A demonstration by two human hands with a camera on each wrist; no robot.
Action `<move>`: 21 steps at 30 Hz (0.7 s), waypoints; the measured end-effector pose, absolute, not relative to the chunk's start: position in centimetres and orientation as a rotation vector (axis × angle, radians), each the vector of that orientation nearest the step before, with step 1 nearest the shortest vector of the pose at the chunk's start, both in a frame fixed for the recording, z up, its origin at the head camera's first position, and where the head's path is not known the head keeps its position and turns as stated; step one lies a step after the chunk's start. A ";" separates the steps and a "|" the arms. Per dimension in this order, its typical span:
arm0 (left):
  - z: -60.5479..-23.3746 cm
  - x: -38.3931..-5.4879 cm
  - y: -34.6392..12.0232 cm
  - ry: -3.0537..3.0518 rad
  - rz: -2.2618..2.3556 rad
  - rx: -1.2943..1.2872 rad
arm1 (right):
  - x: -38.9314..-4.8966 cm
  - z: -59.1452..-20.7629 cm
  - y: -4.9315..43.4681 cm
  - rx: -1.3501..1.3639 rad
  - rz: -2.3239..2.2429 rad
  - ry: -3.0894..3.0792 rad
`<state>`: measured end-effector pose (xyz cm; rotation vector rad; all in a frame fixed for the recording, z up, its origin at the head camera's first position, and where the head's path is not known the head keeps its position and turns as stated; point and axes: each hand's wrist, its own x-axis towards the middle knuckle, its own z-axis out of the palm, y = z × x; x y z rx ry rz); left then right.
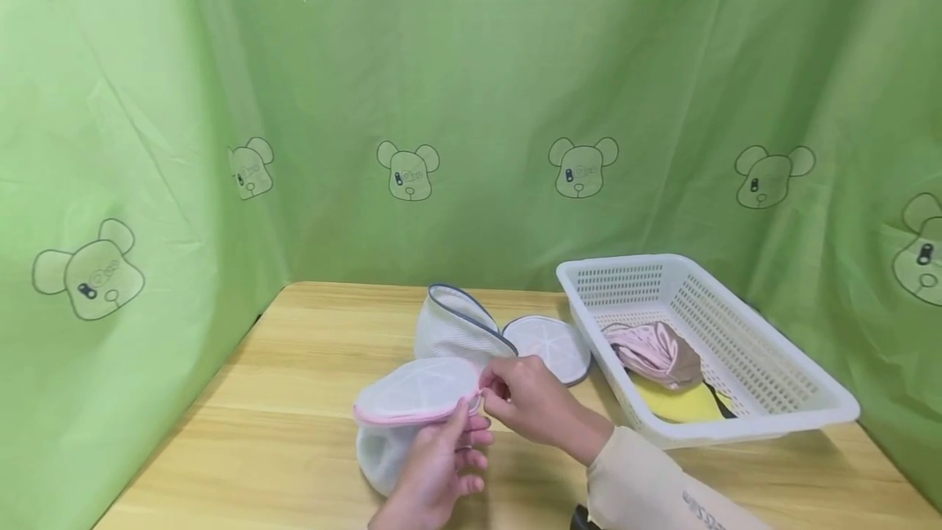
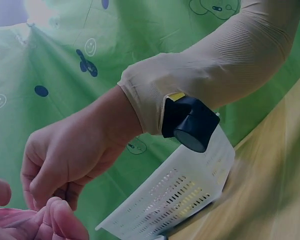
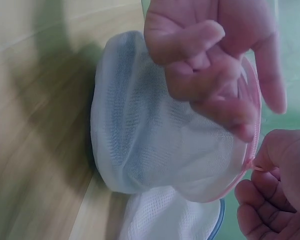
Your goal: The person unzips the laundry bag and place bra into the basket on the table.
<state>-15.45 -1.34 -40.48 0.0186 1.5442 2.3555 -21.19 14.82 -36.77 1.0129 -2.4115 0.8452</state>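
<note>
A white mesh laundry bag with a pink zipper round its lid stands on the table at the front. My left hand holds its zipped edge, thumb by the lid and fingers against the side, as the right wrist view also shows. With thumb and forefinger, my right hand pinches the zipper pull at the bag's right edge. Behind it, a second mesh bag with dark blue trim gapes at the top. Its round lid lies flat to the right.
A white plastic basket with slotted walls stands at the right of the wooden table. Inside lie a bunched pink cloth and a yellow item with a black strap. Green curtains enclose the back and sides.
</note>
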 end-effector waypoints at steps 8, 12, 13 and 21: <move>-40.4 -15.6 -1.7 1.553 2.382 0.008 | -20.9 -36.7 14.6 1.038 0.816 -2.379; -40.4 -15.7 -1.8 1.547 2.391 0.016 | -20.9 -36.8 14.6 1.056 0.802 -2.360; -40.4 -15.7 -1.8 1.548 2.390 0.016 | -20.9 -36.8 14.6 1.065 0.799 -2.353; -40.6 -15.7 -1.9 1.561 2.372 -0.003 | -21.0 -37.1 14.8 1.124 0.742 -2.310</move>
